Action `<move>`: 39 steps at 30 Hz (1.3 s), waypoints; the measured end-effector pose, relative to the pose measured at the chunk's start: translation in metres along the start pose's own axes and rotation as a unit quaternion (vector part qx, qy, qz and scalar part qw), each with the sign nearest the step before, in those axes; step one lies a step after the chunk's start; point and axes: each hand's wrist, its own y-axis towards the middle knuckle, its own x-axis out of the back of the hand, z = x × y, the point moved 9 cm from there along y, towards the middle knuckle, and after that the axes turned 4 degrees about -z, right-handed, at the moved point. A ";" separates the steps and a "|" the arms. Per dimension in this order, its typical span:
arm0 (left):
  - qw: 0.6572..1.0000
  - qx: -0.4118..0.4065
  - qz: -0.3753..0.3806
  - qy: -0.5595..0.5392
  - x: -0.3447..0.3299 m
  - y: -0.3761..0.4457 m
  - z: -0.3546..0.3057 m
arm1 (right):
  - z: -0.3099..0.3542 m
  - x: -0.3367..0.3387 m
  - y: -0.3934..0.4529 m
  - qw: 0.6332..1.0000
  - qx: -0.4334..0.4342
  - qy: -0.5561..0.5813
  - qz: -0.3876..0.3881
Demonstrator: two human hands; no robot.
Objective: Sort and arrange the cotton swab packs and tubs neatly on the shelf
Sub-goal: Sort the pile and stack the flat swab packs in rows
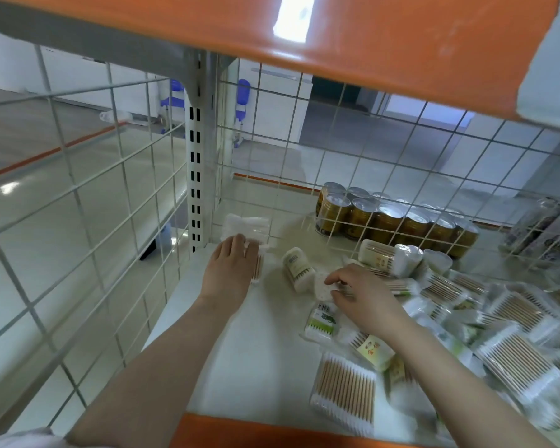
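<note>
My left hand (pixel 230 270) lies flat on a clear swab pack (pixel 257 263) in the shelf's back left corner, just in front of another white pack (pixel 246 226). My right hand (pixel 362 295) reaches over the middle of the shelf, its fingers pinching a small white pack (pixel 323 287). A round swab tub (pixel 298 268) lies on its side between the two hands. Several packs of wooden-stick swabs (pixel 346 391) and tubs (pixel 390 255) are heaped loosely on the right half of the white shelf (pixel 262 360).
A wire grid (pixel 78 195) closes the shelf's left side and back. Gold drink cans (pixel 395 221) stand in rows behind the back grid. An orange shelf (pixel 369 43) hangs overhead, and an orange lip (pixel 240 431) runs along the front edge.
</note>
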 end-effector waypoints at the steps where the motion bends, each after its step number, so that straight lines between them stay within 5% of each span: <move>1: 1.000 0.002 0.003 0.000 -0.001 0.000 0.000 | 0.000 0.000 0.000 1.000 -0.001 0.001 -0.001; 20: 0.999 -0.018 -0.008 -0.036 0.029 -0.025 -0.034 | 0.000 0.020 -0.027 0.997 0.030 0.036 -0.061; 39: 0.981 0.030 0.167 -0.097 0.042 -0.086 -0.060 | 0.012 0.012 -0.096 0.996 0.011 0.041 -0.083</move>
